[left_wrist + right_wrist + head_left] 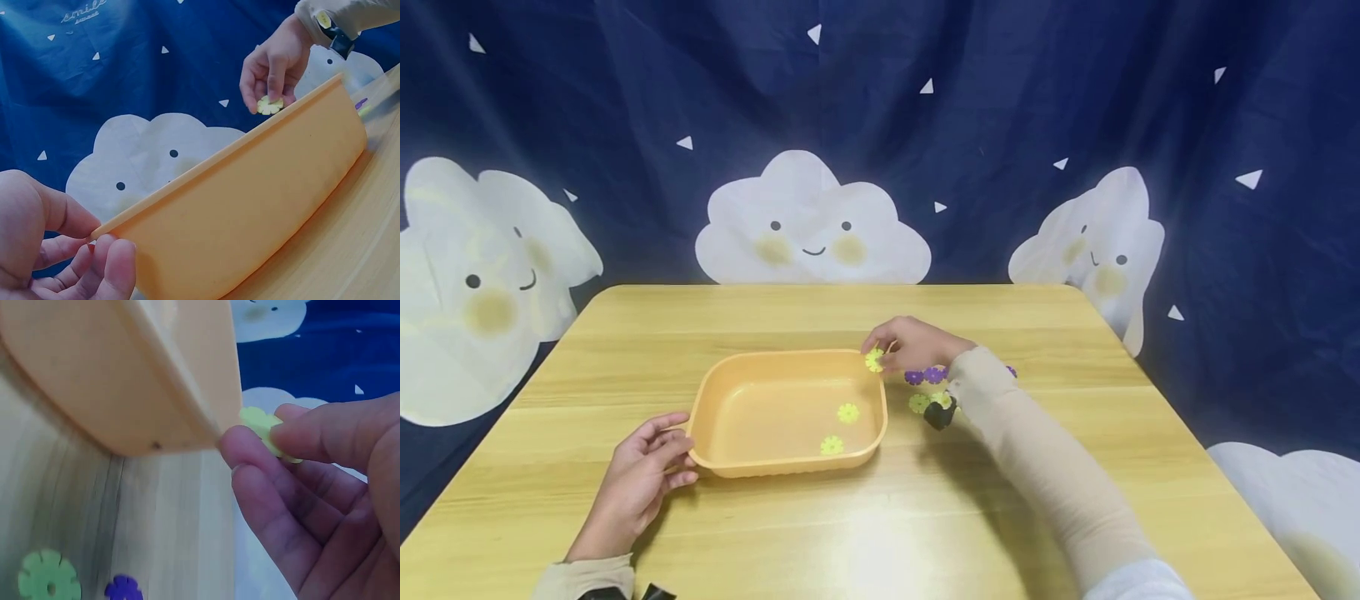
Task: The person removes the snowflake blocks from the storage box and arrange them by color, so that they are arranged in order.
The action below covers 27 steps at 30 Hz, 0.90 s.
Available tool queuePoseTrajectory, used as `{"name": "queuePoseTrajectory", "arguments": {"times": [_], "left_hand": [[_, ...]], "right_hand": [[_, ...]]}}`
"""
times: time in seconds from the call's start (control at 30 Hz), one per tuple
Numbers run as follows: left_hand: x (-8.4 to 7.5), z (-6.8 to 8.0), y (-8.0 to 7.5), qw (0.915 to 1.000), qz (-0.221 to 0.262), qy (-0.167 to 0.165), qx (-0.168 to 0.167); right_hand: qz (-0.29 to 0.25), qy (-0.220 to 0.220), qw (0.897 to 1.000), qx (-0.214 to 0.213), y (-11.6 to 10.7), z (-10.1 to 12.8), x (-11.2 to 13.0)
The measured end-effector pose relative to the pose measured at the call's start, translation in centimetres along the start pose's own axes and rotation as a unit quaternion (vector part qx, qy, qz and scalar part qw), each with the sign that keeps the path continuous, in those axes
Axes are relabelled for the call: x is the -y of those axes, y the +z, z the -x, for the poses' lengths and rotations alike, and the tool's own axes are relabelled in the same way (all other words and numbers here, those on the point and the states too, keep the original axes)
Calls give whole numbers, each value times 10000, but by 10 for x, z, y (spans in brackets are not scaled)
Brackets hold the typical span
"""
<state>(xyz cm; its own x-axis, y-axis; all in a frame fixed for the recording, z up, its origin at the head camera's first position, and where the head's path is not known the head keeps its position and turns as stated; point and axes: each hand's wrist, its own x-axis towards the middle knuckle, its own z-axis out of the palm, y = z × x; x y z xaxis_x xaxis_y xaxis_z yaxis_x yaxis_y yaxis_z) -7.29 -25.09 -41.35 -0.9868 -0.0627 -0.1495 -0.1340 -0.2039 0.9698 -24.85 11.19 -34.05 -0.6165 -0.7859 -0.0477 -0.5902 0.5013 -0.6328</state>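
Note:
An orange plastic tray point(775, 357) sits in the middle of the wooden table point(865, 542). Two yellow flower-shaped discs point(847, 412) lie inside it. My left hand point(673, 454) holds the tray's left rim; in the left wrist view the thumb and fingers point(115, 259) close around that corner of the tray point(250, 206). My right hand point(880, 354) pinches a third yellow disc point(874, 360) just above the tray's far right corner. In the right wrist view this disc point(256, 422) sits between thumb and fingers beside the tray wall point(125, 375).
Purple discs point(925, 376) and green ones point(919, 403) lie on the table just right of the tray, under my right wrist. A green disc point(49, 582) and a purple disc point(124, 589) also show in the right wrist view. A blue cloud-print curtain point(880, 125) hangs behind the table.

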Motion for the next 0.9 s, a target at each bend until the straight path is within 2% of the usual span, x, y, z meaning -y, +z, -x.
{"name": "queuePoseTrajectory", "arguments": {"times": [0.13,0.4,0.5,0.9], "left_hand": [[0,1,0,10000,-43,-32,-36],[0,-1,1,9999,-11,-48,-91],[0,-2,1,9999,-9,-54,-125],[1,-1,2,9999,1,-22,-147]], "right_hand": [[-110,105,9998,-104,-2,10,-8],[-614,720,9953,-199,-2,32,-24],[-621,845,9942,-221,-3,41,-30],[-498,708,9955,-374,-2,72,-53]]}}
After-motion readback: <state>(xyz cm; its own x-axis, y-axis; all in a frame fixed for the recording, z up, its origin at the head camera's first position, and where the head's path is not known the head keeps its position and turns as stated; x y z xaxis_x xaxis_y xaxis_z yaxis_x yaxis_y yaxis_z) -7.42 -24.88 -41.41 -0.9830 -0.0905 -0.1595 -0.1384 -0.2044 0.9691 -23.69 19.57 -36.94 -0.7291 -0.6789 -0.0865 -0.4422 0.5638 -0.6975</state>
